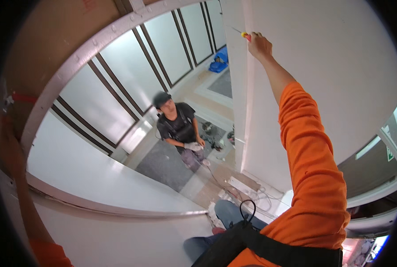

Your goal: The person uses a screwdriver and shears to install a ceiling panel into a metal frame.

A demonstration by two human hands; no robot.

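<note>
My right hand (260,46) is closed around the red and yellow handle of a screwdriver (246,35). Its thin shaft points up and left, close to the edge of a white wall panel (305,58). That arm is stretched out, in an orange sleeve. At the dim left rim of the picture, my left hand (9,144) is raised beside a curved pale frame (52,91) with rivets. Shadow and the picture's rim hide most of its fingers, so what it touches cannot be told.
Below, a person (180,129) in dark clothes, cap and gloves faces up. Tools (212,135) and cables (216,178) lie on the floor beside them. A blue bag (219,60) sits farther back. Pale panels with dark strips (158,40) line the far wall. A black strap (292,247) crosses my body.
</note>
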